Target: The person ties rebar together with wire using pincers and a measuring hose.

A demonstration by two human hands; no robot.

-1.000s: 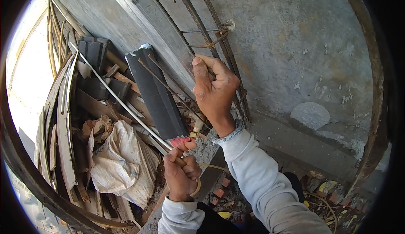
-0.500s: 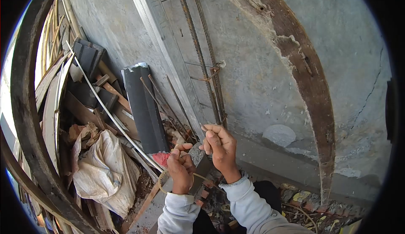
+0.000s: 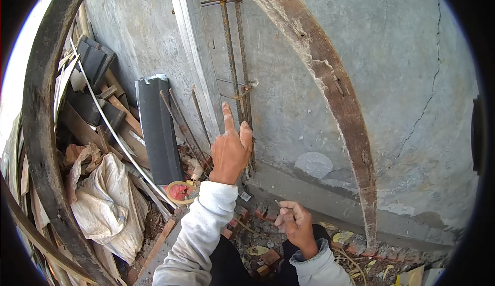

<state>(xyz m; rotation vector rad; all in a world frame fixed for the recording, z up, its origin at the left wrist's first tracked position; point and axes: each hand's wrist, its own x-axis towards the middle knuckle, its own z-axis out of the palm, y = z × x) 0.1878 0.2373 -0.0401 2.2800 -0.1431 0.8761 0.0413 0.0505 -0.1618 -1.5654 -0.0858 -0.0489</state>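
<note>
My left hand (image 3: 230, 152) reaches up in front of the rebar column (image 3: 228, 38) and the pale metal channel (image 3: 193, 44). Its index finger is stretched upward and the thumb stands apart, with nothing visible held. Lower and to the right, my right hand (image 3: 297, 224) is closed in a pinch on a small thin piece (image 3: 278, 203), too small to identify. A yellowish ring (image 3: 169, 196) lies around something red, left of my left wrist.
A curved wooden plank (image 3: 335, 85) crosses the grey wall (image 3: 402, 80). Dark curved wood (image 3: 38, 105) stands at the left. A black panel (image 3: 157, 131), thin rods, a white sack (image 3: 111, 208) and scrap wood fill the left side. Brick pieces (image 3: 269, 257) litter the ground.
My left hand has risen toward the rebar, its index finger now extended. My right hand has moved down and right, away from it. The camera view has shifted slightly.
</note>
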